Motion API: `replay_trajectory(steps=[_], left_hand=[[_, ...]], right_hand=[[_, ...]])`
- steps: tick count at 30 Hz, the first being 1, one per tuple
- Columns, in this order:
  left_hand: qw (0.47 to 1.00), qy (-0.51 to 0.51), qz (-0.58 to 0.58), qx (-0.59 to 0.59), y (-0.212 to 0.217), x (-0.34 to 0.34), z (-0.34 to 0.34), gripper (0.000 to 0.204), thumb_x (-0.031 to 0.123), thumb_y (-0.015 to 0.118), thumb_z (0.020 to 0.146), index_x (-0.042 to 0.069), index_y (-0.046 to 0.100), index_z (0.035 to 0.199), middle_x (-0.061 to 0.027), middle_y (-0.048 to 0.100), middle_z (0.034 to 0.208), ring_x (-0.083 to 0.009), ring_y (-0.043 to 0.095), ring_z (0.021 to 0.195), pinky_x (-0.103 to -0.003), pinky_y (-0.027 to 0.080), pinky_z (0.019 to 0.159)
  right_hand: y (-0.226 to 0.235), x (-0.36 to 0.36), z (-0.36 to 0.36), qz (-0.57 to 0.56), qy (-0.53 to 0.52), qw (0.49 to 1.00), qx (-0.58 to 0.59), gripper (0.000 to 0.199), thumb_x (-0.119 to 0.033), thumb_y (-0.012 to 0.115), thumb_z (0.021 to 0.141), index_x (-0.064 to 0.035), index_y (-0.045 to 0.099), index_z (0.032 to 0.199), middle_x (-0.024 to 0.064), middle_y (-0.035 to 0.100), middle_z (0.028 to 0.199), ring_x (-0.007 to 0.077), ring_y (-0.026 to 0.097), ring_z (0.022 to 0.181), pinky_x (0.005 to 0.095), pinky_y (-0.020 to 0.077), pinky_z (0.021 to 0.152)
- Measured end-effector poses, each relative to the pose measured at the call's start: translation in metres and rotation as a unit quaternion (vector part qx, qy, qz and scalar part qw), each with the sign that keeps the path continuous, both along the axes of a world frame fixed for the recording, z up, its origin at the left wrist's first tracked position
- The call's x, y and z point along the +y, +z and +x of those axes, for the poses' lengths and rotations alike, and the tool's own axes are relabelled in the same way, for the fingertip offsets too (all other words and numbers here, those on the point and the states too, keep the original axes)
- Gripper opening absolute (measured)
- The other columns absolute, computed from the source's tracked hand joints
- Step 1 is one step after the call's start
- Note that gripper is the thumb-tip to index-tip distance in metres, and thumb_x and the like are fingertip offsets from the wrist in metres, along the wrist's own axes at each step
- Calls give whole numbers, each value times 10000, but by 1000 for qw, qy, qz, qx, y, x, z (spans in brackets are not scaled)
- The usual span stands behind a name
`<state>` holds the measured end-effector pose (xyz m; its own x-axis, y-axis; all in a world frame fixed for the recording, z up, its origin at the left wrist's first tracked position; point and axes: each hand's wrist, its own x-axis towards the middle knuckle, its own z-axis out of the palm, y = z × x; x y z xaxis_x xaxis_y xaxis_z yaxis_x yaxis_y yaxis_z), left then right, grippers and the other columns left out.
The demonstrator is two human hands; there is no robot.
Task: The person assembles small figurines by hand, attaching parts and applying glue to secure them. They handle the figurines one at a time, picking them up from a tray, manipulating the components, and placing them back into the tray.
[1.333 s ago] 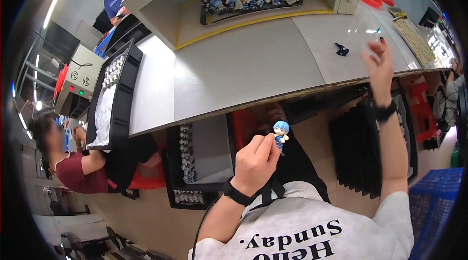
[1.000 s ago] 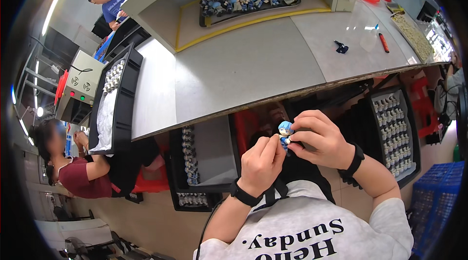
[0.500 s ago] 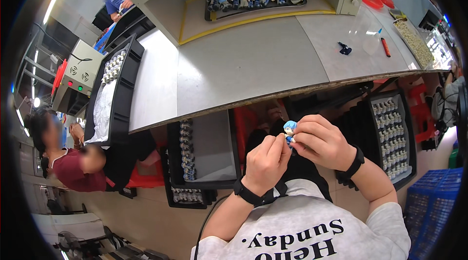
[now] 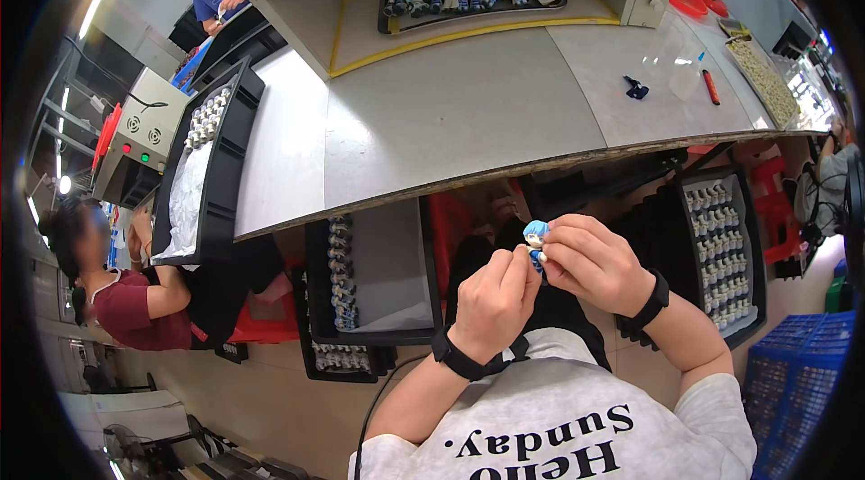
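Between my two hands, in front of my chest and below the bench edge, is a small figurine (image 4: 535, 233) with light-blue hair and a blue and white body. My left hand (image 4: 494, 302) pinches its lower part from the left, thumb and forefinger together. From the right, my right hand (image 4: 595, 266) grips it around the head and side, its fingers covering much of that side. The figurine stands roughly upright, with its head at the top. Part of its body is hidden behind my fingertips.
The bench (image 4: 432, 133) lies ahead, with a box-like machine holding a black tray (image 4: 396, 22) of similar figurines. Crates of small parts stand left (image 4: 383, 334) and right (image 4: 755, 286). A dark blue piece (image 4: 636, 87) and red pen (image 4: 712, 87) lie right. Co-workers (image 4: 144, 300) sit left.
The figurine has turned slightly, so more of its front and hair shows above my fingers. Both hands stay nearly in place, still holding it.
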<state>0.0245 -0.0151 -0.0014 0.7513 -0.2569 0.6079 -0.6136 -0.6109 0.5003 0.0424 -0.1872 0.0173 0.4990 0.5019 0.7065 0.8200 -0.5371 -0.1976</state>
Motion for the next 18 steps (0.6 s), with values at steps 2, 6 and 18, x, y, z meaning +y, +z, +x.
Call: replay_trajectory(steps=[2, 6, 18], left_hand=[[1000, 0, 4, -3, 1, 0, -1, 167, -31, 675, 756, -39, 634, 917, -91, 545, 693, -225, 552, 515, -317, 449, 458], [1000, -4, 12, -13, 2, -1, -2, 176, -25, 675, 761, -50, 631, 930, -90, 537, 697, -223, 551, 517, -315, 449, 457], [998, -17, 52, -29, 2, -2, -10, 243, -4, 680, 760, -84, 620, 982, -91, 539, 716, -207, 548, 515, -301, 453, 454]], right_hand=[[-1, 0, 0, 2, 4, 1000, -9, 211, -33, 710, 750, 75, 621, 908, 154, 632, 957, 307, 649, 912, 339, 574, 759], [-3, 0, -1, -4, 6, 1000, -24, 214, -29, 703, 770, 95, 620, 924, 170, 641, 983, 326, 657, 953, 351, 584, 802], [-10, -1, -6, 6, 4, 999, -35, 206, -21, 705, 778, 103, 627, 924, 171, 652, 962, 328, 668, 966, 347, 593, 788]])
